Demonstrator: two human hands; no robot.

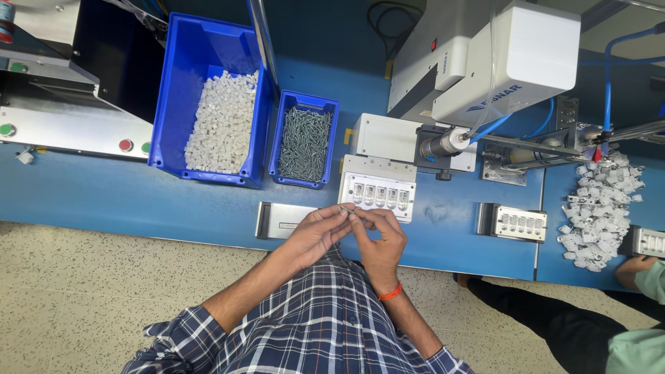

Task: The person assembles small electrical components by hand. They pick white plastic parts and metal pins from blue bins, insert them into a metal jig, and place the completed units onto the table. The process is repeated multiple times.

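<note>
Your left hand (315,232) and right hand (381,242) met just above the near edge of the blue worktop (104,194), fingertips almost touching, and between them you pinched a small screw (344,208); the left fingers were drawn narrow around it, while the right fingers closed on what looked like a tiny pale part, too small to make out for certain. The screw sat right in front of the white fixture plate (377,188) with its row of little pockets, and just right of a flat metal block (280,220). Judged by its size, such a screw was very light, stiff and smooth, so it would slip or roll away easily; you did well to take it by the shank near the head, with fingertips only and a light squeeze. Behind your hands stood the small blue bin (305,142) of dark screws, and left of it the large blue bin (208,104) of white plastic pieces, which would be light and hard, easy to pinch by their flat sides. A screwdriving machine (485,62) with blue hoses rose behind the fixture. Farther right lay a second fixture plate (516,223) and a loose heap of white pieces (599,215), where another person's hand (634,266) rested at the worktop edge.
</note>
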